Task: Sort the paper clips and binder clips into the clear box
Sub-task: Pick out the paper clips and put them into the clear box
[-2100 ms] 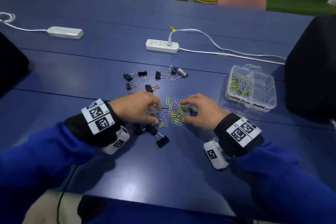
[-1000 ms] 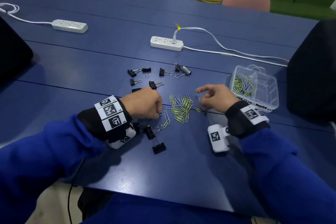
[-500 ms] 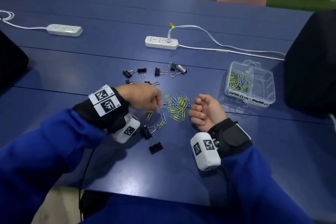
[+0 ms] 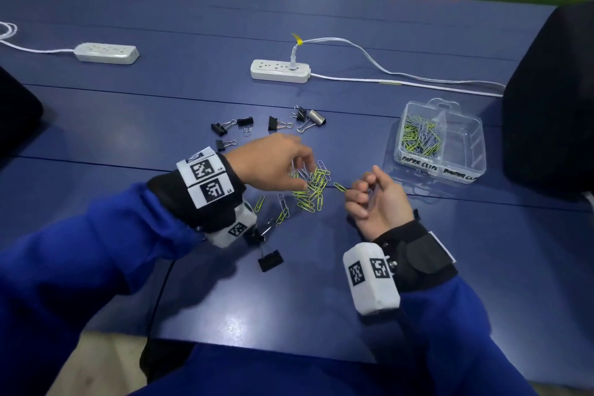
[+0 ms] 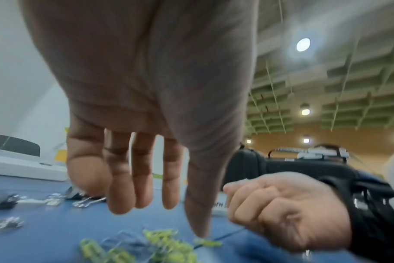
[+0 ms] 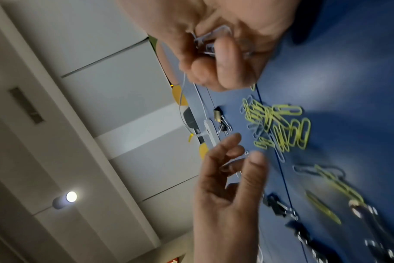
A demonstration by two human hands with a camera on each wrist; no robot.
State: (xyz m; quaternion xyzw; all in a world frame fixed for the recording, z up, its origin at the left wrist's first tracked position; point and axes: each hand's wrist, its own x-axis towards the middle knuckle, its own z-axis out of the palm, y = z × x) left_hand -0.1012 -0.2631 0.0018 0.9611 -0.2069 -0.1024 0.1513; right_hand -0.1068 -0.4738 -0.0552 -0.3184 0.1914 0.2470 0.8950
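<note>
I am turning my right hand (image 4: 374, 199) palm-up, fingers curled round a small bundle of silver paper clips (image 6: 210, 41) so they are collecting in the palm rather than being carried one at a time. One yellow-green clip (image 4: 340, 186) is sticking out at my fingertips, seemingly pinched there, though the blur leaves that uncertain.

My left hand (image 4: 273, 165) is hovering just left of the right one, directly over the loose pile of paper clips (image 4: 313, 188). Its thumb and forefinger are pinching a few silver clips lifted from the pile; the other fingers are hanging straight and slightly apart. I judge it is feeding clips across to the cupped right hand.

The clear box (image 4: 467, 167) is sitting beyond my right hand, further out and to its right. Its nearer-left compartment is already holding paper clips; the other compartment is looking bare.

The black binder clips (image 4: 273, 123) are lying scattered beyond my left hand, with more (image 4: 270, 260) near that wrist, untouched. I judge the paper clips are being cleared first, binder clips afterwards.
</note>
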